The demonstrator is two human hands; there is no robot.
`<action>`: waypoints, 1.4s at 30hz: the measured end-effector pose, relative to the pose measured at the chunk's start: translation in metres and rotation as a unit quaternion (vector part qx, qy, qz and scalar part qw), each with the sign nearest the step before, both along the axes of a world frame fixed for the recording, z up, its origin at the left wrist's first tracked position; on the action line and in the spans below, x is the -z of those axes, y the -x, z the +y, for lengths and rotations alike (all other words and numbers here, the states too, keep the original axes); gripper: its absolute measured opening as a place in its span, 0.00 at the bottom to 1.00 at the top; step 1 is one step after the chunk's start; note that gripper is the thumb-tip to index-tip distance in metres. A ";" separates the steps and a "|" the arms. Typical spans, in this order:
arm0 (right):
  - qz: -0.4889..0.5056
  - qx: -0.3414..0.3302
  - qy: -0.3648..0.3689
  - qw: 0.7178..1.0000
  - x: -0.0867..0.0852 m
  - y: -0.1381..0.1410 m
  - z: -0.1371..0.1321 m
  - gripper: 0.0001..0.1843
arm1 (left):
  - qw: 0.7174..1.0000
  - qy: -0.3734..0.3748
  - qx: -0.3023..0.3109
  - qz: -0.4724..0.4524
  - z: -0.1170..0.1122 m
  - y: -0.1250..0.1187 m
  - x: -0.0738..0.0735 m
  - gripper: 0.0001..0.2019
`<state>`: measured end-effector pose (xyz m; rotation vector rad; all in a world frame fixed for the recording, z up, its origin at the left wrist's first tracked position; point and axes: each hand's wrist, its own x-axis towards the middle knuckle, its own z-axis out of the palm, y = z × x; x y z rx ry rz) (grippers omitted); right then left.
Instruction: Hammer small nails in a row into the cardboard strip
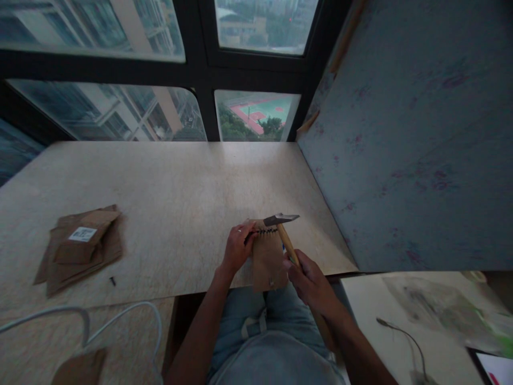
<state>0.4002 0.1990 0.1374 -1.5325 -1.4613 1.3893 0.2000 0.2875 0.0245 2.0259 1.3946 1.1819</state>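
Observation:
My right hand (306, 280) is closed round the wooden handle of a small hammer (285, 231), whose dark metal head points right just above a strip of black nails (262, 232). My left hand (237, 247) pinches that nail strip at its left end, holding it against the top of a small brown wooden piece (267, 262) that stands at the near edge of the plywood table (172, 192). Both hands hover over my lap.
A stack of folded brown cardboard with a white label (82, 247) lies on the table's left, one loose black screw (113, 280) beside it. White cables (120, 315) loop at the bottom left. A large grey board (412, 133) leans on the right. Windows stand behind.

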 end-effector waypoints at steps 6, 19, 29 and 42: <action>-0.112 -0.073 -0.035 0.990 0.012 0.008 0.011 0.11 | 1.000 -0.002 0.003 0.012 -0.001 -0.001 -0.001 0.17; -0.123 -0.091 -0.032 0.988 0.015 0.006 0.009 0.09 | 1.000 0.014 -0.005 -0.006 -0.003 -0.003 0.000 0.20; -0.060 -0.033 -0.050 0.996 0.029 -0.002 0.007 0.12 | 1.000 -0.007 -0.021 0.000 -0.007 -0.007 -0.003 0.18; 0.007 0.048 0.041 0.998 0.034 -0.010 0.006 0.13 | 0.999 0.025 -0.017 0.014 -0.009 -0.010 -0.017 0.27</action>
